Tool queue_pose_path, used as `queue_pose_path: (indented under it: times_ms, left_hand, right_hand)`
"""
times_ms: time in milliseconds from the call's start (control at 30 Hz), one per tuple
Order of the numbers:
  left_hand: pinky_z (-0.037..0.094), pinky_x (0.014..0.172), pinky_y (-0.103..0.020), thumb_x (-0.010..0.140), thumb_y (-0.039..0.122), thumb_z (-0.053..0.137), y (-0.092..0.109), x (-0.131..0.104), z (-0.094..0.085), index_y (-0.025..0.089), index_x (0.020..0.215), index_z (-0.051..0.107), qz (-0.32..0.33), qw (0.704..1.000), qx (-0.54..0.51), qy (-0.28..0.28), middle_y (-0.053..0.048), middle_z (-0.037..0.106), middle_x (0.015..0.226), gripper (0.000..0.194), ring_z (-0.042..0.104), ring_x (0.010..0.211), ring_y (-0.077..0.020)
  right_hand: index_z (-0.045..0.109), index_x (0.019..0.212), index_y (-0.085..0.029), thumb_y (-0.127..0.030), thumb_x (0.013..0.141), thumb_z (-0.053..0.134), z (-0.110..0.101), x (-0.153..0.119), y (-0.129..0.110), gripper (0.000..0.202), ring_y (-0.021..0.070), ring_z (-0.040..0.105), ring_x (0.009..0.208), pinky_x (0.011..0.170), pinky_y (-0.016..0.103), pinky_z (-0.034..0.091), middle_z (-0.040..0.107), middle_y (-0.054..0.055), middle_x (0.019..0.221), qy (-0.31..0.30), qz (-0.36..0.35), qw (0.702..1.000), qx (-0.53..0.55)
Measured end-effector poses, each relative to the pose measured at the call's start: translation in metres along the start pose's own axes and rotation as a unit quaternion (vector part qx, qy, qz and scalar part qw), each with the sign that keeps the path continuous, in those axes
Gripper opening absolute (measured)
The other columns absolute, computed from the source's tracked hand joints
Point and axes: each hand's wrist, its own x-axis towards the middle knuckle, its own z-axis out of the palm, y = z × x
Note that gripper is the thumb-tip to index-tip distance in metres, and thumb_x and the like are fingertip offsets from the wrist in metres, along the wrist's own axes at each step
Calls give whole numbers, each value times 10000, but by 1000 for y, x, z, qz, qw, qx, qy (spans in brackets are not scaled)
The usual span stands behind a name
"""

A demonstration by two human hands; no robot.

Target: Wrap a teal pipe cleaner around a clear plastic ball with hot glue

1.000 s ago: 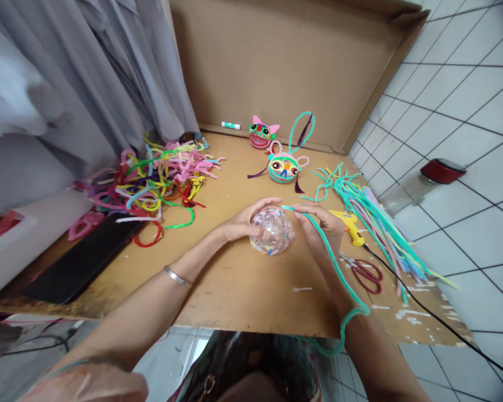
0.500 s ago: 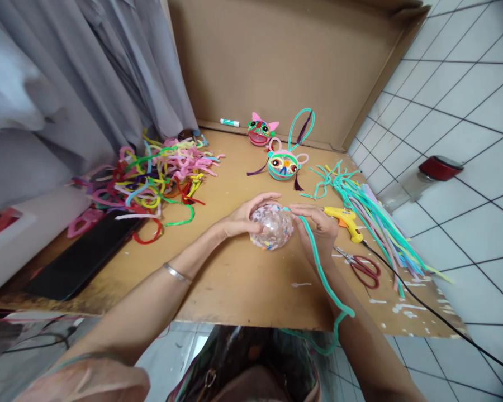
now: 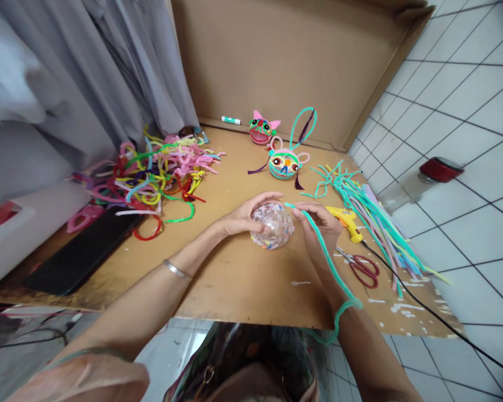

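My left hand (image 3: pixel 247 215) is wrapped round the left side of a clear plastic ball (image 3: pixel 273 226) with bits of coloured material in it, thumb on its front. On the ball's right, my right hand (image 3: pixel 318 223) pinches a teal pipe cleaner (image 3: pixel 324 251) near its end. That end is close to the ball's upper right edge; whether they touch I cannot tell. From the fingers the pipe cleaner runs down along my right forearm, bends, and hangs past the table edge. Just beyond my right hand lies a yellow glue gun (image 3: pixel 346 220), and red-handled scissors (image 3: pixel 362 269) rest below it.
Two decorated animal-face balls, one pink-eared (image 3: pixel 261 129) and one teal (image 3: pixel 284 163), stand at the back near a glue stick (image 3: pixel 231 120). Tangled pipe cleaners (image 3: pixel 159 167) and a black phone-like slab (image 3: pixel 84 251) lie left. A straight bundle (image 3: pixel 377 223) and a black cord (image 3: pixel 427 307) lie right.
My right hand has drawn slightly away to the right from the ball, taking the pipe cleaner with it. My left hand and the ball stay almost in place.
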Motion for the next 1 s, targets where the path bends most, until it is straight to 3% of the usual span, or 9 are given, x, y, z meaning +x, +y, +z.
queue_pose_path:
  times_ms: [167, 333, 567, 1000]
  left_hand:
    - [434, 1096, -475, 551, 397, 911, 0, 0, 0, 217, 1374, 526, -4, 1000, -5, -2, -156, 613, 1364, 926, 577, 1279, -345]
    - [438, 1092, -478, 565, 355, 903, -3, 0, -2, 218, 1375, 531, 6, 1000, -12, -10, -154, 620, 1358, 902, 580, 1275, -341]
    - [450, 1077, -454, 561, 291, 888, -1, 0, -3, 224, 1359, 540, -4, 999, -43, -12, -140, 620, 1355, 874, 593, 1253, -320]
    - [431, 1105, -493, 570, 287, 872, 2, -1, -1, 207, 1353, 546, 3, 999, -42, -16, -154, 622, 1349, 852, 597, 1254, -328]
  right_hand:
    - [751, 825, -243, -307, 825, 754, 0, 0, 3, 65, 173, 721, 750, 728, 308, 586, 777, 7, 814, 17, 33, 999, -5]
    - [727, 826, -269, -272, 867, 692, -4, 4, 2, 54, 202, 755, 862, 819, 376, 599, 803, 27, 896, -16, -77, 994, -70]
    - [710, 857, -286, -221, 952, 574, -12, 2, 2, 179, 197, 764, 931, 842, 391, 550, 817, 36, 982, -94, -243, 947, -186]
    - [715, 930, -260, -178, 1005, 469, -18, 4, -6, 269, 211, 715, 1151, 988, 414, 553, 784, 76, 1148, -235, -322, 888, -227]
